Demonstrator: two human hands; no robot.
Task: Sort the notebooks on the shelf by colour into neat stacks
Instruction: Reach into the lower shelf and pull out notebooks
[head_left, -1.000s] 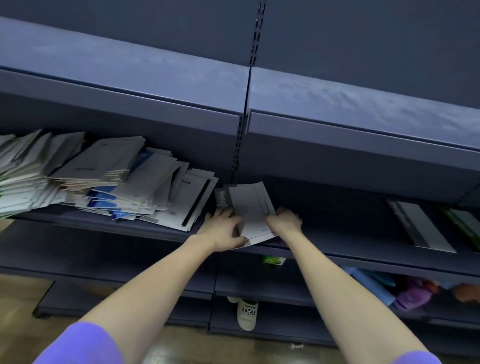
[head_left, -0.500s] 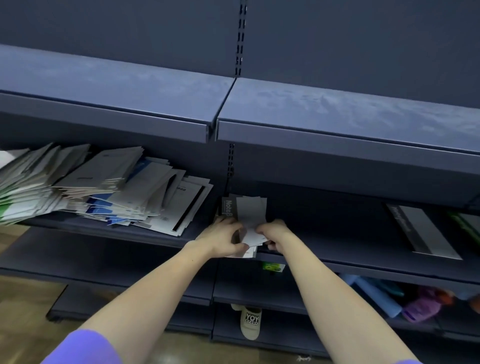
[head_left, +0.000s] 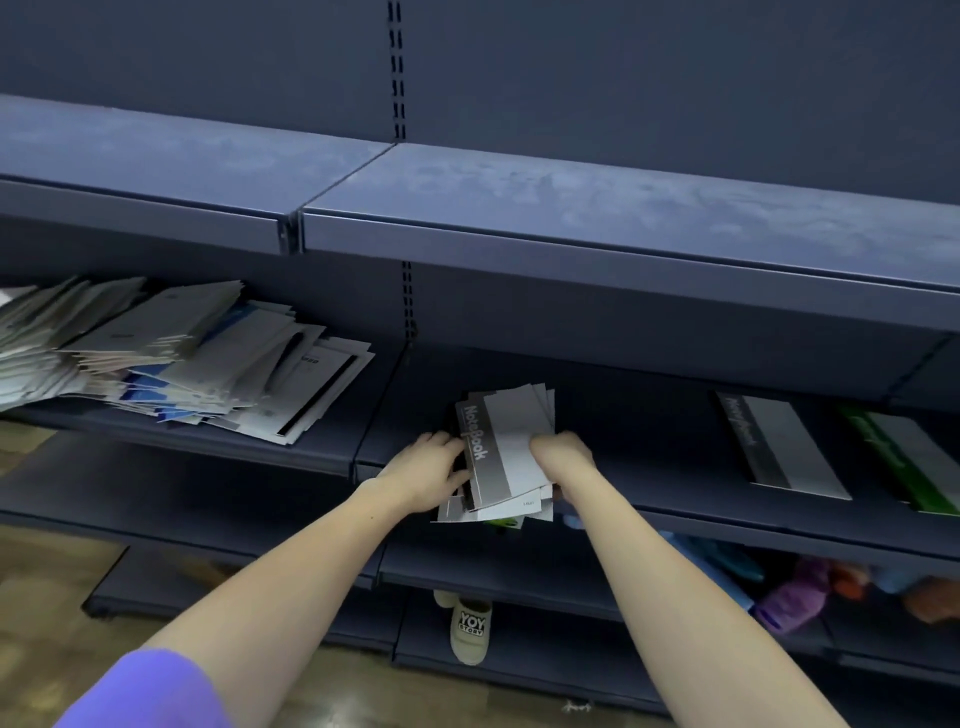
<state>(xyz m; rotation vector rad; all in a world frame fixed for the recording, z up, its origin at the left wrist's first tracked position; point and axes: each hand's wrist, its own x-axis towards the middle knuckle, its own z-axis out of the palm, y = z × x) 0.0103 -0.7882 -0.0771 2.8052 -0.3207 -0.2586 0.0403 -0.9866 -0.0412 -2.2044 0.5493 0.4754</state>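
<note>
Dark blue shelf (head_left: 649, 467): a grey notebook stack (head_left: 511, 452) is gripped at its sides by the left hand (head_left: 428, 475) and right hand (head_left: 561, 457), right of the jumbled pile (head_left: 171, 358).

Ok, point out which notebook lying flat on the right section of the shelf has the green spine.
The green-spined notebook at the far right edge; its neighbour, the black-spined notebook, lies just left of it.
</note>
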